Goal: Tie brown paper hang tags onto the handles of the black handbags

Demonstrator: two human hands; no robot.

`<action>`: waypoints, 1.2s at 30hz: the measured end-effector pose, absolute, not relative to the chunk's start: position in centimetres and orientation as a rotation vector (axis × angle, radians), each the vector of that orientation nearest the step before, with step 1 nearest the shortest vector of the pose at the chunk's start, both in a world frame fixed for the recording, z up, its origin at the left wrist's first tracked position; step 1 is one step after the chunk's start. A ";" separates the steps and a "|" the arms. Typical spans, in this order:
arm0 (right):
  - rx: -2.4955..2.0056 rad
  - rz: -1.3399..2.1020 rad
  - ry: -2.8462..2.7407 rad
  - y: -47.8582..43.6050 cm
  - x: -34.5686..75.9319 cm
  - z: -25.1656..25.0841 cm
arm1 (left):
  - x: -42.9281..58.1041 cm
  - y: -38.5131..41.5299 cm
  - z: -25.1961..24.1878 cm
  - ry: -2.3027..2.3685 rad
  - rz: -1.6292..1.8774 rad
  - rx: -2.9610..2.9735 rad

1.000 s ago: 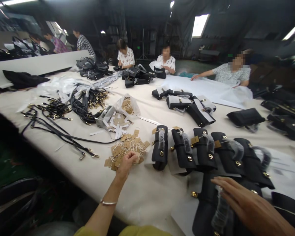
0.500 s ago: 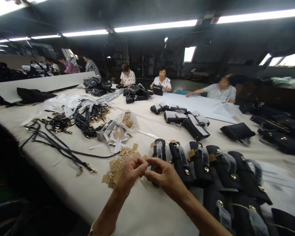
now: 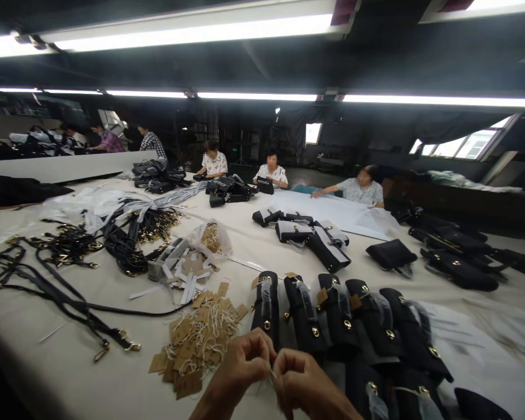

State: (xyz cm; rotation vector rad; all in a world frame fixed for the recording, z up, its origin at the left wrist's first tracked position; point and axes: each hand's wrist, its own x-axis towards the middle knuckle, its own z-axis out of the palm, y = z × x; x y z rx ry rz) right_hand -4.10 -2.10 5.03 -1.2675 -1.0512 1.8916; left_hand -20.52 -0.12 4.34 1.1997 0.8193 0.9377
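Note:
Close together at the bottom middle, my left hand (image 3: 245, 364) and my right hand (image 3: 300, 379) meet with fingers pinched. A thin pale string (image 3: 272, 374) shows between the fingertips; what hangs from it is mostly hidden and blurred. Left of my hands lies a heap of brown cardboard hang tags (image 3: 188, 344) with white strings. Just beyond my fingertips stands a black handbag (image 3: 262, 326) with a gold clasp and a plastic-wrapped handle. It heads a row of similar bags, several with a brown tag, such as the black bag (image 3: 339, 321).
Black straps (image 3: 74, 297) with gold hooks lie at left. White paper strips (image 3: 188, 271) and a plastic bag of tags (image 3: 212, 238) sit behind the tag heap. More black bags (image 3: 328, 248) lie mid-table. Co-workers sit across the table, one holding a white sheet (image 3: 345, 216).
The view has tilted up and shifted, so everything sits lower or further left. My hands are lower in view and closer together, still pinching the string.

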 end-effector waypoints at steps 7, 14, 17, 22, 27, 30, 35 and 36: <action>-1.231 1.753 -0.808 -8.4 -0.7 6.0 | -16.8 -3.3 4.0 0.825 0.710 1.183; -1.525 1.484 -0.851 -12.9 1.2 4.8 | -13.7 -7.3 2.3 0.905 0.329 1.307; -1.429 1.584 -0.715 -14.5 2.1 3.7 | -13.5 -7.9 2.2 0.833 0.284 1.260; -1.278 1.677 -0.687 -16.7 3.4 3.1 | -13.4 -7.9 2.2 0.704 0.172 1.172; -1.043 1.609 -0.440 -17.9 3.6 2.3 | -12.5 -8.4 0.7 0.730 0.193 1.222; -0.892 1.477 -0.190 -17.9 4.3 2.5 | -12.3 -8.2 0.2 0.617 0.213 1.222; -0.870 1.408 0.012 -16.9 8.2 3.2 | -11.3 -5.6 -0.1 0.565 0.319 1.381; -0.983 1.394 -0.021 -16.5 9.0 3.1 | -10.7 -5.0 -0.4 0.606 0.334 1.401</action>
